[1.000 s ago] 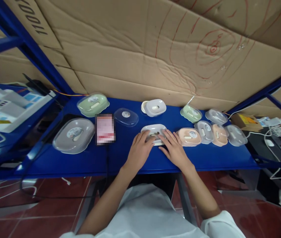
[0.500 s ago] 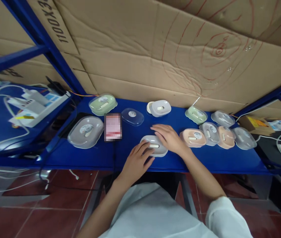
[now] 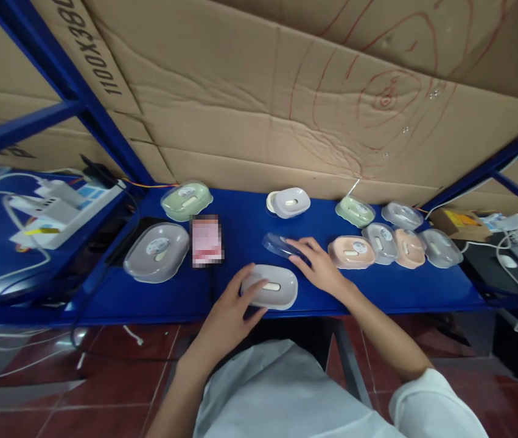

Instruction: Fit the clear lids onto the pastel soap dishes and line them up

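My left hand (image 3: 230,309) rests on the left end of a grey soap dish (image 3: 273,287) near the front edge of the blue shelf (image 3: 158,298). My right hand (image 3: 317,266) holds a clear plastic lid (image 3: 276,244), tilted just above the shelf behind the dish. A white insert lies in the middle of the dish.
More lidded dishes stand around: a grey one (image 3: 155,250) and a green one (image 3: 185,199) at left, a white one (image 3: 288,202) at the back, a pink one (image 3: 350,252) and several others at right. A blurred card (image 3: 206,239) lies left of centre. Cardboard backs the shelf.
The grey dish has come toward the front edge under my left hand. My right hand reached back left, picked up the clear lid that lay next to the card, and brought it toward the dish.
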Tool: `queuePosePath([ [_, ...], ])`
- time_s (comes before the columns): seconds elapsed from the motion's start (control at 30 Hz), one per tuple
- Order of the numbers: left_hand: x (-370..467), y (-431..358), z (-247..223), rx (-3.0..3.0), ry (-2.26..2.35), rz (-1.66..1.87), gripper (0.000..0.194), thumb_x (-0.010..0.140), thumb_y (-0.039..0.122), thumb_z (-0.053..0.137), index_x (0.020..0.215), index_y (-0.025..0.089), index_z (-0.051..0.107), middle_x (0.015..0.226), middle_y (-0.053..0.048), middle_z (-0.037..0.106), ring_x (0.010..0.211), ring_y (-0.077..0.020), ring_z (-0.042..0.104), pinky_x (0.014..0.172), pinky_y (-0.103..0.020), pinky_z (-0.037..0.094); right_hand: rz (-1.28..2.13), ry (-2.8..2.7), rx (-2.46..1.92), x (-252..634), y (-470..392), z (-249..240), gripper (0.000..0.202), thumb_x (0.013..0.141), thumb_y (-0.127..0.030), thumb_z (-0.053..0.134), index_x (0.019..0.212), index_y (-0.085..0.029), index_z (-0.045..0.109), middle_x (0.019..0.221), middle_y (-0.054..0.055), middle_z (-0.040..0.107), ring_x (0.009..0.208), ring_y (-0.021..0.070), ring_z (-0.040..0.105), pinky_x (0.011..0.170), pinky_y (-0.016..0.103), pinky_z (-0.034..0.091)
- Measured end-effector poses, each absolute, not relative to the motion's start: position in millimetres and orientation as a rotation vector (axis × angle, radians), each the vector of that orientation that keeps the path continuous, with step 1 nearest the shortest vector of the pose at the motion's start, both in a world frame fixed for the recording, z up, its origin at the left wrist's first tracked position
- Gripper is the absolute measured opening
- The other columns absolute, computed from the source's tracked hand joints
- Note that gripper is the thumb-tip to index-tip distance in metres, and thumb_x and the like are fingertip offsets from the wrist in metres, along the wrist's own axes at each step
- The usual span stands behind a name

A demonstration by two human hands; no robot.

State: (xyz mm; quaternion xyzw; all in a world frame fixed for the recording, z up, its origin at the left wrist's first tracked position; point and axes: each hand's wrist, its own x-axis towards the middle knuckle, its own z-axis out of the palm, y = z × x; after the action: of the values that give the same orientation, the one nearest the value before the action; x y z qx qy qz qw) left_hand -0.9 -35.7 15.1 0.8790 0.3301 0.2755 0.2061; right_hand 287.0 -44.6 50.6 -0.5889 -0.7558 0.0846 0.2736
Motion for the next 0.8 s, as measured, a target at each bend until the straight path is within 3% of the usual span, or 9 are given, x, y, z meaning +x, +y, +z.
queuePosePath([
  [0.07,12.3,-31.6,12.3,2.415,0.977,0.824,0.072,0.095,0.029,0.076,0.159,0.035,0.045,0.178,-0.013,0.021,0.148,-0.0353,0.052,0.108,-0.051,0.061,0.22,-2.035,-1.577,288.7,-68.2,56.2,0.046,0.111,-0.036,0.051,0.157,-0.033,0.055,0.145,0.01,0.062,0.136,0.024,0.063,0.117,0.044,0.054],
  [0.1,19.0,-29.5,11.0,2.427,0.976,0.836,0.077,0.095,0.032,0.077,0.162,0.036,0.041,0.179,-0.014,0.019,0.149,-0.0364,0.051,0.107,-0.051,0.062,0.205,-2.093,-1.559,286.2,-77.2,56.0,0.047,0.111,-0.036,0.051,0.158,-0.034,0.054,0.152,0.01,0.059,0.143,0.0251,0.058,0.12,0.046,0.052],
  [0.2,33.1,-23.9,6.7,2.534,0.926,0.86,0.075,0.098,0.038,0.074,0.165,0.034,0.039,0.173,-0.014,0.037,0.149,-0.0376,0.05,0.112,-0.055,0.057,0.084,-2.285,-1.492,272.4,-93.2,44.3,0.056,0.109,-0.037,0.056,0.164,-0.031,0.045,0.165,0.01,0.051,0.159,0.0304,0.039,0.127,0.055,0.043],
  [0.27,35.2,-22.5,3.2,2.586,0.924,0.899,0.067,0.1,0.037,0.07,0.162,0.033,0.045,0.166,-0.011,0.049,0.148,-0.0358,0.052,0.116,-0.055,0.054,-0.048,-2.329,-1.465,264.2,-96.5,32.4,0.06,0.107,-0.037,0.06,0.165,-0.028,0.044,0.165,0.011,0.05,0.161,0.0328,0.034,0.128,0.059,0.041],
  [0.43,28.2,-28.0,-3.6,2.549,0.983,0.95,0.056,0.104,0.035,0.064,0.158,0.033,0.051,0.162,-0.01,0.055,0.145,-0.0312,0.056,0.114,-0.049,0.057,-0.149,-2.331,-1.443,261.5,-92.0,17.2,0.057,0.106,-0.028,0.063,0.161,-0.032,0.05,0.162,0.009,0.054,0.158,0.0309,0.04,0.128,0.059,0.042],
  [0.63,32.6,-26.8,-3.5,2.431,0.988,0.975,0.058,0.105,0.036,0.063,0.161,0.033,0.046,0.174,-0.014,0.034,0.158,-0.0332,0.042,0.122,-0.054,0.048,-0.033,-2.142,-1.392,277.6,-91.4,11.7,0.063,0.104,-0.029,0.066,0.164,-0.034,0.045,0.16,0.009,0.057,0.156,0.0302,0.045,0.123,0.055,0.049],
  [0.8,40.9,-14.1,-8.2,2.37,0.936,0.945,0.055,0.105,0.036,0.063,0.158,0.034,0.05,0.17,-0.012,0.041,0.156,-0.0304,0.046,0.124,-0.05,0.047,-0.132,-2.242,-1.446,281.8,-94.3,8.7,0.066,0.106,-0.029,0.062,0.168,-0.03,0.038,0.163,0.012,0.053,0.157,0.0307,0.043,0.126,0.054,0.047],
])
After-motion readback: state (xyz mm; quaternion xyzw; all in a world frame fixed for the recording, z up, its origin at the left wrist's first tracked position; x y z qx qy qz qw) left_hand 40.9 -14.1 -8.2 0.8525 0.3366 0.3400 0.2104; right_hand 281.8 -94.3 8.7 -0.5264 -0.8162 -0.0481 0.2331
